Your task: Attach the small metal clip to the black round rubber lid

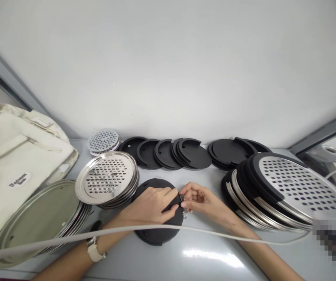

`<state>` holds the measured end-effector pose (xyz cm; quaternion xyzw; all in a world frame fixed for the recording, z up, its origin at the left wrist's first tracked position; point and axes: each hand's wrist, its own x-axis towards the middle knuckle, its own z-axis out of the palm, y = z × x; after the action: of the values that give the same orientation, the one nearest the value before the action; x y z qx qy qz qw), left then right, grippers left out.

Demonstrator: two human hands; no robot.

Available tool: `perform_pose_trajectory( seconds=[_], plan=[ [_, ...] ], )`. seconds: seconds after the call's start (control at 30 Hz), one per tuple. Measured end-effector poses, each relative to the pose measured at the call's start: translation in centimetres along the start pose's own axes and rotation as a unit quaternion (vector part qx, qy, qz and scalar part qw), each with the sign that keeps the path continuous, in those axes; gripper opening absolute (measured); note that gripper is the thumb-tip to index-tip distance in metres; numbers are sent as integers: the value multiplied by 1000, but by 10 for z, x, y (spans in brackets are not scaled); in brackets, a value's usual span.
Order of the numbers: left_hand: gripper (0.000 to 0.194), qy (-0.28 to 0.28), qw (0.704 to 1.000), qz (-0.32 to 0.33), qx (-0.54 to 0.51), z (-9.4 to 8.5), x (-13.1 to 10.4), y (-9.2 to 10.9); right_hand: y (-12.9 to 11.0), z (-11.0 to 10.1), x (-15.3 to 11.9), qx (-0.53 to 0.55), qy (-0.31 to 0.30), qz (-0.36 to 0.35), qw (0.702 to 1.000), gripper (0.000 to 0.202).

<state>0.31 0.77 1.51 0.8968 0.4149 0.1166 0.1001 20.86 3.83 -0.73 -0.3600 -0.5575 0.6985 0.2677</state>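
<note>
A round black disc (159,234) lies on the grey table in front of me. My left hand (153,203) rests over the disc, its thumb and index finger pressed together at the right edge. At that same edge my right hand (197,199) pinches a small metal ring with a clasp (184,210), which hangs partly below the fingers. The exact point where the ring meets the disc is hidden by the fingertips.
Stacked perforated metal plates (109,177) stand left, beside green round trays (45,212) and a cream bag (6,156). Black round pieces (195,154) line the wall. More black-rimmed grater plates (302,187) are stacked right. A white cable (215,233) crosses the front.
</note>
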Motion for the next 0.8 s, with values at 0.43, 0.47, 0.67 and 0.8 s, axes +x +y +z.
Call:
perform_pose_trajectory(
  seconds=[0.43,0.47,0.67,0.8],
  plan=[
    [11,0,1000,-2,0,0,1,0,4,0,6,12,17,23,1000,40],
    [11,0,1000,-2,0,0,1,0,4,0,6,11,14,24,1000,39],
    [10,3,1000,0,0,2,1,-1,4,-3,7,16,4,17,1000,35],
    [10,0,1000,0,-3,0,0,-2,6,-4,9,29,-1,17,999,34]
  ],
)
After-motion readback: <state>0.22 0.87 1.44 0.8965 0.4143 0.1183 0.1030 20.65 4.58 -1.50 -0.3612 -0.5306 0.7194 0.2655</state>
